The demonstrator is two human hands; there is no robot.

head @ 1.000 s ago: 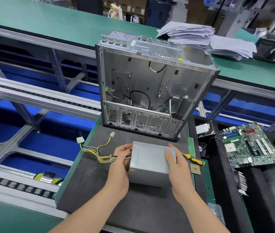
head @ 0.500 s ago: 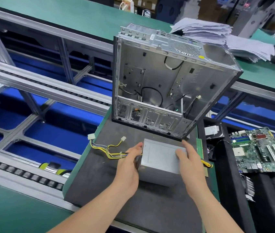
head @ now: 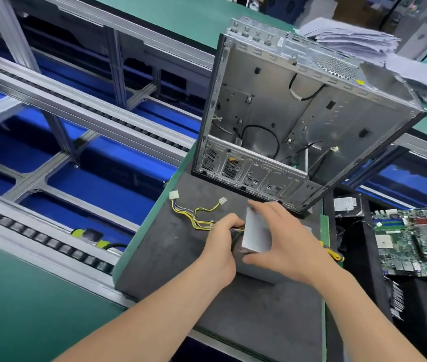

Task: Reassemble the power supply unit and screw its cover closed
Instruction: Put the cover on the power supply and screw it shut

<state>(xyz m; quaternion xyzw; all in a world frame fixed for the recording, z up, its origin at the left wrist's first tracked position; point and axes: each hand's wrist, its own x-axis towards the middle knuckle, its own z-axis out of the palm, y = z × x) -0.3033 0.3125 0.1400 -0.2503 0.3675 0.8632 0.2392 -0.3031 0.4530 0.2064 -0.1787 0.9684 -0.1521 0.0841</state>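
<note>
The power supply unit (head: 256,232), a grey metal box, lies on a dark mat (head: 170,262) that covers this part of the bench (head: 151,215). The right hand (head: 285,241) is spread over the unit from above and grasps it. Its forefinger reaches to the far corner and its thumb presses on the near edge. This hand hides most of the box, so I cannot tell if the box lies flat or is a little tilted.

The left hand (head: 220,246) is at the left end of the unit. Its fingers are curled round the cable bundle (head: 199,218) at the place where the wires come out of the box. From there the yellow and black wires run over the mat to the left of the unit. They end in two white connectors (head: 173,196), which lie loose.

Directly behind the unit, near to it, stands a computer case (head: 298,113) with its open side toward the person. Some black cables hang inside it. Just to the right of the unit, a screwdriver (head: 334,254) with a yellow handle shows beside the right wrist. Further to the right of the unit lies a green motherboard (head: 413,241). Far behind the unit, beyond the case, is a stack of papers (head: 351,37). Well apart to the left of the unit run grey conveyor rails (head: 76,113).
</note>
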